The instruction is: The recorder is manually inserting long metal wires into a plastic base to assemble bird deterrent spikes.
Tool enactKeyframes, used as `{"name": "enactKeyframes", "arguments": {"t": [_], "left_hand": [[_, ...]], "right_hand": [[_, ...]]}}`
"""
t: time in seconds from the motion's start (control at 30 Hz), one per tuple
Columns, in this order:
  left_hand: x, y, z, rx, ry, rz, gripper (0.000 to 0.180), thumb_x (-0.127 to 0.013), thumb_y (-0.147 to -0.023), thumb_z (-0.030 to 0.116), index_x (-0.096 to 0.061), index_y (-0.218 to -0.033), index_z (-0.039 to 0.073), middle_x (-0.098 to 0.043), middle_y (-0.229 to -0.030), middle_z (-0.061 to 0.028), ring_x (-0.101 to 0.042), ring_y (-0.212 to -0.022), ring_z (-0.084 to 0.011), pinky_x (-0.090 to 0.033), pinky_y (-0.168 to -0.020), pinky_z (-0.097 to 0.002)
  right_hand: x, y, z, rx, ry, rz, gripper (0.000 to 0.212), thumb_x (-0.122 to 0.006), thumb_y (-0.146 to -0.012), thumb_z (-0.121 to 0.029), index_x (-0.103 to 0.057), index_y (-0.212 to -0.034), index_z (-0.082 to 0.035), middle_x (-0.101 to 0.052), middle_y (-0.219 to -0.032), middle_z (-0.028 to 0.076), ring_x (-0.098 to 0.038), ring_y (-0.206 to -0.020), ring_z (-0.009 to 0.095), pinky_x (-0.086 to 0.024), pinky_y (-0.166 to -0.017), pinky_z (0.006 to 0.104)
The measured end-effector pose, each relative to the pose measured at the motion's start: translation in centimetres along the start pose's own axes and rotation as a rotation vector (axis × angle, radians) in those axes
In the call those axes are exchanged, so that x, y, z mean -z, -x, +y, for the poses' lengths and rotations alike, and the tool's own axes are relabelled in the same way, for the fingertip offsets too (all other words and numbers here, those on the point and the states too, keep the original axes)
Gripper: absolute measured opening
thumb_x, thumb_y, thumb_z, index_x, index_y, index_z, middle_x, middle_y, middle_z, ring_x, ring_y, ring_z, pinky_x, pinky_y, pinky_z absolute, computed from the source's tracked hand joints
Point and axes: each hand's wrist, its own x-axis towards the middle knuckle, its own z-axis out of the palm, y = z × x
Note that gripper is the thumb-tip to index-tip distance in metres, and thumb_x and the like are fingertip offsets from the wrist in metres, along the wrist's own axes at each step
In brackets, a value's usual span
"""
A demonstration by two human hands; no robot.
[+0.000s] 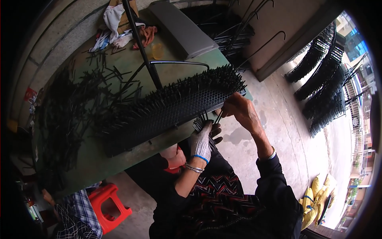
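Observation:
A long black panel (175, 109) with honeycomb holes lies slanted across the near side of the green table. Black rods stand in a dense row (191, 85) along its far edge. My left hand (201, 141), in a white glove with dark fingertips, is closed around a bundle of short black rods (199, 123) just below the panel's right part. Bare, my right hand (243, 113) is at the panel's right end, its thumb and fingers pinched on a thin black rod (218, 116). Its fingertips are partly hidden.
Loose black rods (71, 107) cover the left of the green table (95, 159). A dark metal pole (139, 36) rises behind the panel. Grey sheets (183, 30), cloths (115, 20) and a yellowish cup (157, 51) sit farther back. A red stool (119, 215) stands lower left; finished-looking black racks (326, 75) hang right.

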Motion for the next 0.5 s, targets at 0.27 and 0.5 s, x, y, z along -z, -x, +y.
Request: {"name": "enactKeyframes", "arguments": {"t": [0.27, 0.5], "left_hand": [[0.7, -1.3, -0.1, 0.164, 0.073, -0.069, 0.017, -0.058, -0.093, 0.025, -0.060, -0.104, 0.012, -0.066, -0.094, -0.0093, -0.066, -0.083, -0.0243, -0.057, -0.070, -0.0423], [0.7, -0.9, -0.4, 0.082, 0.131, -0.033, 0.014, -0.058, -0.093, 0.022, -0.061, -0.100, 0.011, -0.065, -0.086, -0.0089, -0.066, -0.078, -0.0236, -0.058, -0.067, -0.0417]], "right_hand": [[0.4, -3.2, 1.2, 0.310, 0.261, 0.585, 0.006, -0.055, -0.092, -0.004, -0.054, -0.096, 0.000, -0.066, -0.079, 0.009, -0.069, -0.074, 0.016, -0.052, -0.065, 0.0266], [0.0, -4.1, 2.0, 0.331, 0.311, 0.596, 0.008, -0.056, -0.093, -0.008, -0.055, -0.096, -0.001, -0.066, -0.081, 0.009, -0.070, -0.074, 0.017, -0.052, -0.062, 0.0263]]}}
